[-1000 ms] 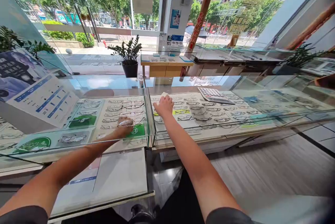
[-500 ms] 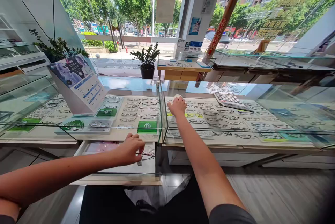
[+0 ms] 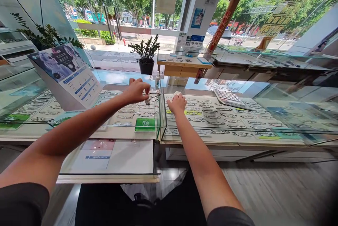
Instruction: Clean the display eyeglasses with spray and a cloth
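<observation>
My left hand is closed in a pinch on a pair of eyeglasses, raised above the glass top of the left display case. A small pale tag hangs below the frame. My right hand rests on the glass of the right case, its fingers curled over a small white cloth-like thing that is mostly hidden. Under my left arm a pulled-out drawer shows a white bottom and a printed sheet.
A desk calendar stands on the left case, and a calculator lies on the right one. Rows of eyeglasses and a green box are under the glass. Behind stand a potted plant and a small bottle.
My left hand has lifted the eyeglasses from over the drawer up and forward to above the glass top. My right hand has stayed at its place. The view has tilted slightly down.
</observation>
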`<act>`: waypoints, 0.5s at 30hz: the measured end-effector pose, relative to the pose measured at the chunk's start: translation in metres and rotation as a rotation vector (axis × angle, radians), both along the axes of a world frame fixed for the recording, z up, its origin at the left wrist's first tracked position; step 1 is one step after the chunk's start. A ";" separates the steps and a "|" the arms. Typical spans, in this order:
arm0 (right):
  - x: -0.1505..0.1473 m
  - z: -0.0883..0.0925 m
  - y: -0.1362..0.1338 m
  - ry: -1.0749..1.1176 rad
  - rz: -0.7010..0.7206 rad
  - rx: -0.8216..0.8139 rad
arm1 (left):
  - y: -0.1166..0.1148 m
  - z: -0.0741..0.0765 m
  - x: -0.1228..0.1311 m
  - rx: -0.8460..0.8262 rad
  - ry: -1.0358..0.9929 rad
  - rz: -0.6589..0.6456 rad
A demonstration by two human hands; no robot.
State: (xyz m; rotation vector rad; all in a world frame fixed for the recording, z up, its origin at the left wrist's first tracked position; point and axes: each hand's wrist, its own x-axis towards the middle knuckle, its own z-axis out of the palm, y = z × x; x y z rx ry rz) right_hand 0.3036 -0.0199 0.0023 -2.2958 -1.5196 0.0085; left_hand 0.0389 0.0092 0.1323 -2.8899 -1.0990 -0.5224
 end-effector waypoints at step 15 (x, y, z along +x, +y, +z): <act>0.002 -0.001 0.007 0.020 -0.016 0.016 | 0.159 -0.069 0.062 0.069 0.110 0.149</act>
